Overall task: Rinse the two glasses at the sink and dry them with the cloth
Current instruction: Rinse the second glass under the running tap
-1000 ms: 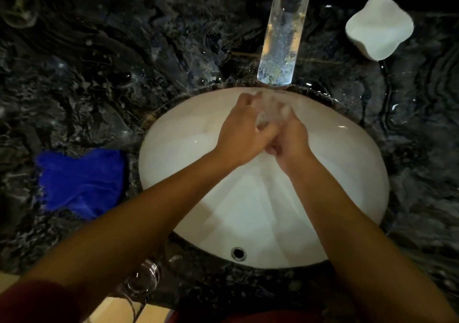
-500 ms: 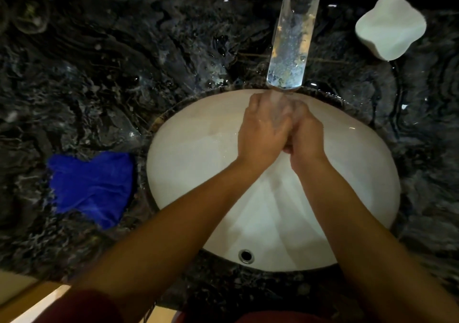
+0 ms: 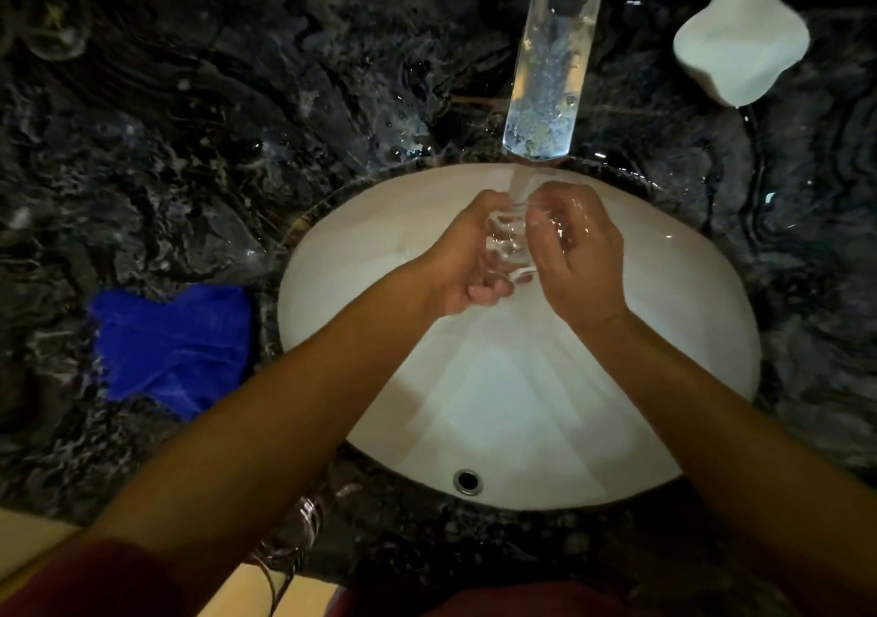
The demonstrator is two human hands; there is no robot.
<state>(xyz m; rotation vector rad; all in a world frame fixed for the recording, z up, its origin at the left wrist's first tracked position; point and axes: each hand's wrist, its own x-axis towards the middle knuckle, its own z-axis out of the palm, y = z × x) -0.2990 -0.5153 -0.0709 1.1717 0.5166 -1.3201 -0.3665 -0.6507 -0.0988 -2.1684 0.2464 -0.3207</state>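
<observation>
A clear glass [image 3: 508, 245] is under the water stream falling from the tap [image 3: 550, 70], over the white sink basin [image 3: 474, 403]. My left hand [image 3: 462, 265] grips the glass from the left, fingers curled under it. My right hand [image 3: 576, 248] holds its right side with fingers at the rim. A second clear glass [image 3: 296, 528] stands on the counter near the front edge, partly hidden by my left forearm. The blue cloth [image 3: 173, 343] lies crumpled on the counter left of the basin.
The dark marble counter [image 3: 190, 142] is wet with droplets around the tap. A white soap dish or block [image 3: 740, 40] sits at the back right. The basin's overflow hole [image 3: 467, 480] is at its near wall.
My hands have parted a little, so the glass between them now shows under the stream. The view shifted slightly, bringing the second glass back into sight.
</observation>
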